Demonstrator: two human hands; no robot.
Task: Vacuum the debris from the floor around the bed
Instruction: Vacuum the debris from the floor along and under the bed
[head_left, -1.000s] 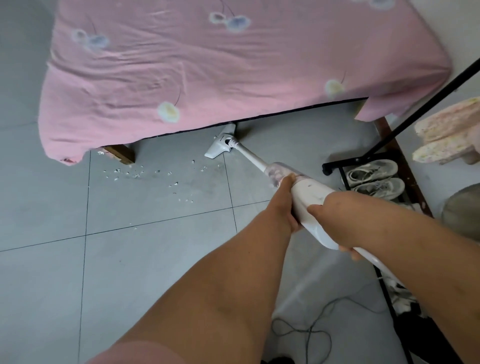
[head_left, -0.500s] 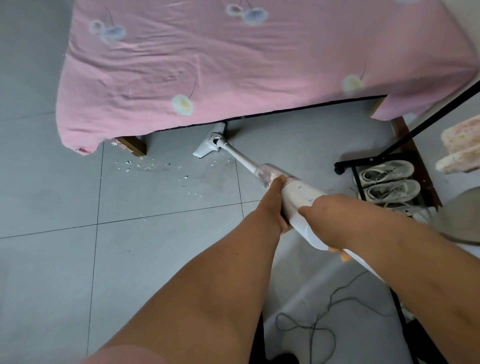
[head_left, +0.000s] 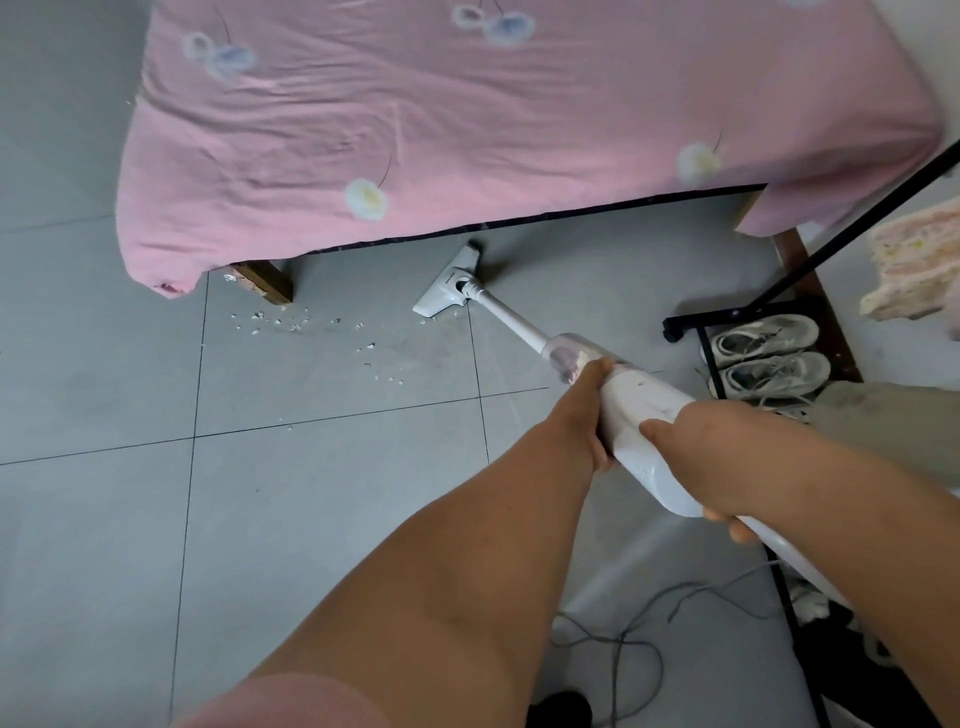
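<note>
A white stick vacuum (head_left: 641, 410) slants from lower right toward the bed. Its flat nozzle head (head_left: 448, 287) lies on the grey tile floor just in front of the bed's edge. My left hand (head_left: 589, 410) grips the vacuum body just behind the clear dust cup. My right hand (head_left: 698, 457) grips the body further back, fingers curled under it. Small white debris bits (head_left: 291, 323) lie scattered on the floor left of the nozzle, near the wooden bed leg (head_left: 265, 283). The bed (head_left: 467, 119) carries a pink flowered sheet that hangs over its side.
A black metal rack (head_left: 737, 312) at right holds a pair of grey sneakers (head_left: 763, 353). A dark power cord (head_left: 623, 639) loops on the floor by my feet. A pale knitted cloth (head_left: 914, 265) hangs at the far right edge.
The nozzle head has slid left along the bed edge, closer to the scattered debris. Both hands keep the same grip on the vacuum.
</note>
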